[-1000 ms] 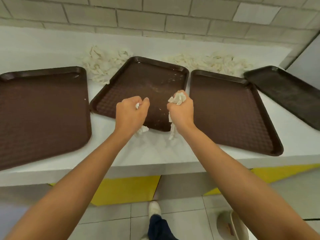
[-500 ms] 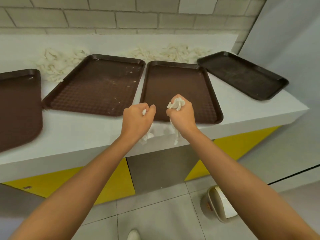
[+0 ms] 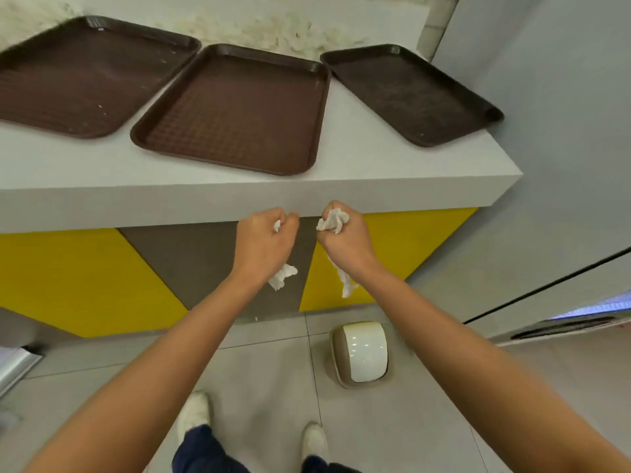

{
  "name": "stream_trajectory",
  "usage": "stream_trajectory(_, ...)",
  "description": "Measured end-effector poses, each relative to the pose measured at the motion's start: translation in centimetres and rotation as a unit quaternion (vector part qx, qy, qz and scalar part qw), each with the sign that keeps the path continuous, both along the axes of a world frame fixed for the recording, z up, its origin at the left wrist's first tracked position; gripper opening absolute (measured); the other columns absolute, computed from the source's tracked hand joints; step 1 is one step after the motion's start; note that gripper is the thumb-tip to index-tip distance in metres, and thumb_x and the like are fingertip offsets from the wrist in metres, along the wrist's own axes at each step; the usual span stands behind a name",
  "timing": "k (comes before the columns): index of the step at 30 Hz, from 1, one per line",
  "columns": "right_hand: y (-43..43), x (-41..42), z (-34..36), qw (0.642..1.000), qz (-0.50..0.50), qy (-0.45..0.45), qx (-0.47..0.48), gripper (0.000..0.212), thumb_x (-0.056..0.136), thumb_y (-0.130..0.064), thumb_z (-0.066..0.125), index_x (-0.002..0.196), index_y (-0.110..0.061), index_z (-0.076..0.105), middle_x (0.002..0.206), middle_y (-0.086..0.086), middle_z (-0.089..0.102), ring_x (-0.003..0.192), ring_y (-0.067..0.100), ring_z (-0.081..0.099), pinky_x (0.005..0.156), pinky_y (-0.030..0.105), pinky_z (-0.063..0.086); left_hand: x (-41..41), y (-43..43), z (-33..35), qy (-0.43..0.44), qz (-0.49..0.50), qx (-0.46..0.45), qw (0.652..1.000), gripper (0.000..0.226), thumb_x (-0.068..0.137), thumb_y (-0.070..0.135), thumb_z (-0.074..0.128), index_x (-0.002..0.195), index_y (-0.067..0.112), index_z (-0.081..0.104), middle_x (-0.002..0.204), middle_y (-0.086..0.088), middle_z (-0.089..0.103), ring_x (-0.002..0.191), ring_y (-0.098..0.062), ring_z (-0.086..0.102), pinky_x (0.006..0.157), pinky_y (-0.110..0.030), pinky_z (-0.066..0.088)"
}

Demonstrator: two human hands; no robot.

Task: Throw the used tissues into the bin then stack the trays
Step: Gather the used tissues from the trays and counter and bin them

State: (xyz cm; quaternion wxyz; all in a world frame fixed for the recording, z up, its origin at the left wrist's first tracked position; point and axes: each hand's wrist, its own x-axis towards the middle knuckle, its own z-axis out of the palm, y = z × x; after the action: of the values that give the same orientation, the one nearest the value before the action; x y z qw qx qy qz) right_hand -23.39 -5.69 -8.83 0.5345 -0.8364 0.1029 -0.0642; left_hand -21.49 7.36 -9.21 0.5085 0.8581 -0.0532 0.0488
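1. The white desk carries three brown trays lying flat and unstacked: the left tray, the middle tray and the right tray.
2. A heap of loose tissues lies along the desk's back edge, behind the trays.
3. The bin, with a white lid, stands on the tiled floor near the desk's right end.
4. The left grip is clamped on a crumpled tissue, in front of the desk's edge.
5. The right grip is clamped on a tissue wad, one strip dangling.
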Motion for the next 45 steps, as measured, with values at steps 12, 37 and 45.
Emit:
stream_trajectory(12,-7.6,-6.0,-9.5,0.993,-0.018,0.11,0.039,0.029,0.077,0.002,0.053,0.065,-0.018,0.035,0.059,-0.004,0.032,0.056,0.016,0.027,0.053,0.029,0.025,-5.5,-7.4,-9.0,0.124,-0.019,0.032,0.992,0.041,0.094,0.02,0.046,0.055,0.006,0.041,0.062,-0.024,0.054,0.065,-0.037,0.055,0.062,-0.04,0.042)
stream_trajectory(37,-20.2,-10.8,-47.0,0.921,0.085,0.373,-0.076,0.033,0.09,0.003,0.048,0.121,-0.004,0.042,0.105,0.003,0.047,0.095,0.018,0.048,0.08,0.025,0.043,-8.5,-18.2,-42.0,0.329,-0.237,0.107,0.908,0.059,0.071,-0.016,0.044,0.122,0.012,0.035,0.112,0.0,0.024,0.081,-0.017,0.041,0.057,-0.02,0.034)
stream_trajectory(45,-19.6,-12.3,-51.0,0.927,-0.035,0.373,-0.011,0.015,0.095,-0.016,0.049,0.106,-0.007,0.055,0.098,0.003,0.057,0.094,0.019,0.056,0.083,0.025,0.048,-9.8,-19.7,-47.2,0.26,-0.309,0.131,0.905,0.054,0.078,-0.007,0.058,0.124,0.013,0.038,0.128,-0.005,0.027,0.11,-0.015,0.033,0.096,-0.022,0.039)
